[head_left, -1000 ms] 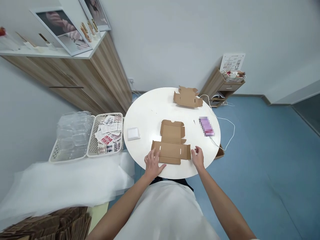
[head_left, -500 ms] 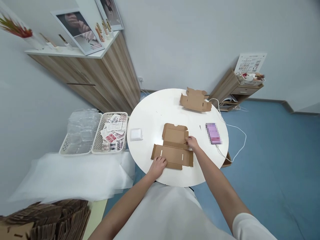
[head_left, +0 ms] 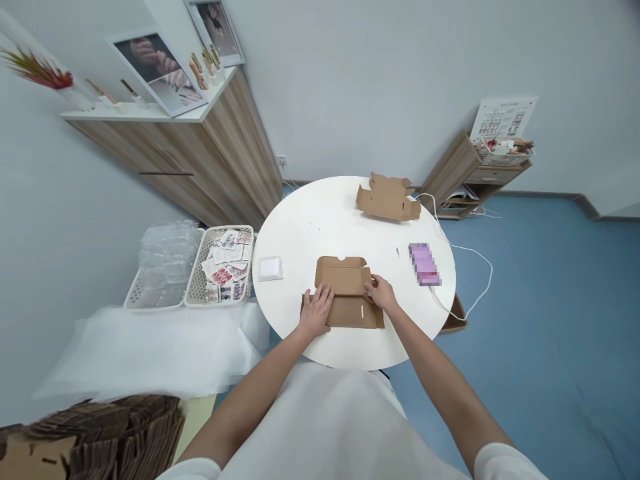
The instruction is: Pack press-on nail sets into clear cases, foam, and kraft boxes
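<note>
A brown cardboard box, partly folded, lies in front of me on the round white table. Its back panel is tilted up along the crease, and the front panel with a narrow slot stays low. My left hand rests on the box's left part, fingers spread near the crease, holding nothing. At the right end, my right hand pinches a side flap near the crease; its fingertips are partly hidden. Farther back is a second opened cardboard box.
A flat white packet lies at the table's left, a purple-screened phone with a white cable at its right. Left of the table are a basket of printed packets, clear plastic trays, white foam sheets and stacked cardboard.
The back panel has tilted up toward me along its crease. My left hand has moved up from the front edge onto the box. My right hand still holds the right flap.
</note>
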Demonstrator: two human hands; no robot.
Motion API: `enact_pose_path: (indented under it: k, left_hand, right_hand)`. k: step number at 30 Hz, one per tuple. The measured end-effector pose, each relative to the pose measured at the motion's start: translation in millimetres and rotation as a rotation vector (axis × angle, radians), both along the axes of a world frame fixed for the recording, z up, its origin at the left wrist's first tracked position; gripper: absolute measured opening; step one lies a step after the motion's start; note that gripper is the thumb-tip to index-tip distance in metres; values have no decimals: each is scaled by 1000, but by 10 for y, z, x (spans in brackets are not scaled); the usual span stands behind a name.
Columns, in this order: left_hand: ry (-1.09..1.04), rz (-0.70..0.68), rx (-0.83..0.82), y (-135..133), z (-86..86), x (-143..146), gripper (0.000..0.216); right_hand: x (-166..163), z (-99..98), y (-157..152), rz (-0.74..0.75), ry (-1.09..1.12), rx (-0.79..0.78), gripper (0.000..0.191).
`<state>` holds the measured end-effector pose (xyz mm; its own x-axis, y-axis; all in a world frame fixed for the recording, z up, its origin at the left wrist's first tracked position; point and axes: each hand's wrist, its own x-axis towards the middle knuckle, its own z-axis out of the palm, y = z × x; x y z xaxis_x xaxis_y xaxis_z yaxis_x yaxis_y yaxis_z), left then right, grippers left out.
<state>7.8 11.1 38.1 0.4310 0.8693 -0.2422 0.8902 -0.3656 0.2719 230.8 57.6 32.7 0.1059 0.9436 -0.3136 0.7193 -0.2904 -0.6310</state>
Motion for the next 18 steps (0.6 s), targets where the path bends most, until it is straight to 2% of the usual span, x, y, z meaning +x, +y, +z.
enact_pose_path:
  k: [2, 4, 6, 7, 9, 12, 15, 17, 18]
  left_hand:
    - [-13, -13, 15, -11, -13, -13, 98]
    - [-22, -25, 35, -31, -20, -22, 96]
    - [-24, -32, 49, -53, -14, -26, 95]
    - [-23, -34, 54, -66, -5, -31, 96]
    - [-27, -42, 64, -102, 20, -57, 97]
    - [-62, 10, 95, -207, 39, -187, 104]
    - [-140, 305, 96, -371, -31, -430, 107]
    - [-238, 549, 13, -476, -129, -601, 98]
    - [-313, 616, -51, -516, -184, -672, 90]
  right_hand:
    - [-31, 51, -140, 136, -220, 165, 67]
    - [-74, 71, -307, 394, -368, 268, 85]
    - [-129, 41, -464, 645, -439, 281, 98]
    - [-159, 9, -529, 711, -467, 268, 103]
    - [-216, -72, -618, 744, -512, 236, 108]
    - [-281, -174, -670, 703, -541, 210, 105]
    - [-316, -207, -693, 681, -540, 212, 103]
    - [-333, -203, -717, 676, -537, 212, 103]
    - [-343, -199, -732, 674, -536, 210, 102]
